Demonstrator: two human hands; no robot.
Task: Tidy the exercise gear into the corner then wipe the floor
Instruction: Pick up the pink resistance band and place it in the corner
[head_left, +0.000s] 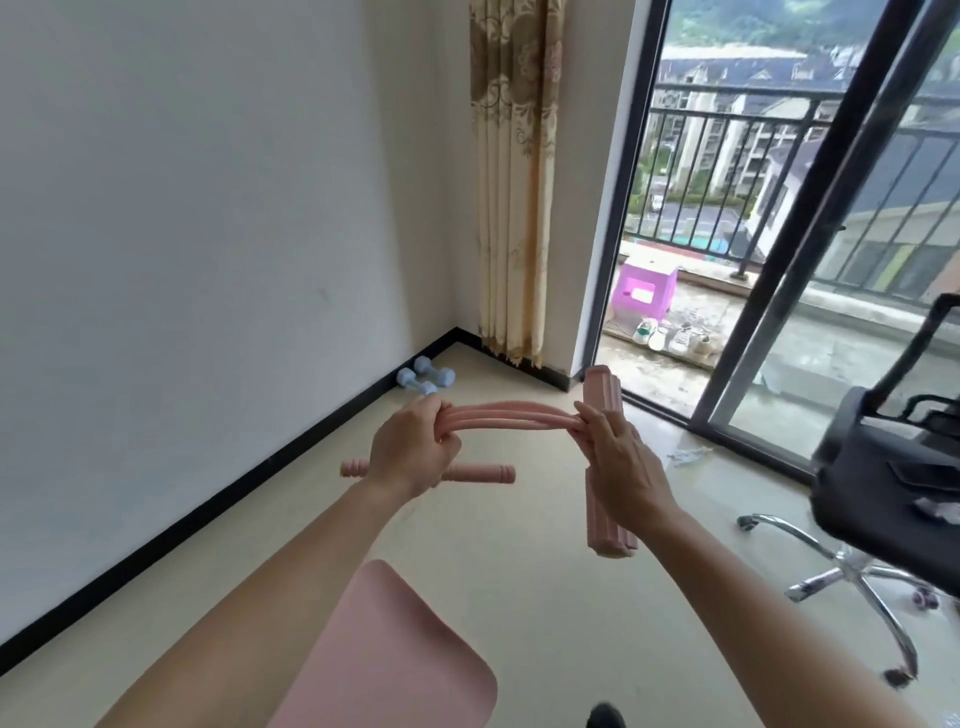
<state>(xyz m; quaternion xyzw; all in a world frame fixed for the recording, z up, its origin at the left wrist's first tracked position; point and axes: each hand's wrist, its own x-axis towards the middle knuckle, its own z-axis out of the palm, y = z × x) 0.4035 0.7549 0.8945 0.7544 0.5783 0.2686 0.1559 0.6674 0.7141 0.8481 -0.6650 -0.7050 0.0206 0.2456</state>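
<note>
Dumbbells (425, 376) in pale blue lie against the skirting just short of the room's corner, ahead of the hands and a little to their left. A pink mat (384, 649) lies low in view under the forearms. The left hand (410, 452) is the nearer one to the corner. Its fingers curl round one end of the pink tubes (511, 415), with the grip bar (483, 474) hanging level beneath it. The tubes arch across to the right hand (621, 467), which clamps their other end against the ribbed foot bar (605, 525), itself pointing away from the person. So the exerciser's long axis runs side to side, across the line to the corner. Setting it there likely means carrying it forward and leftward. An office chair (852, 564) stands at far right.
</note>
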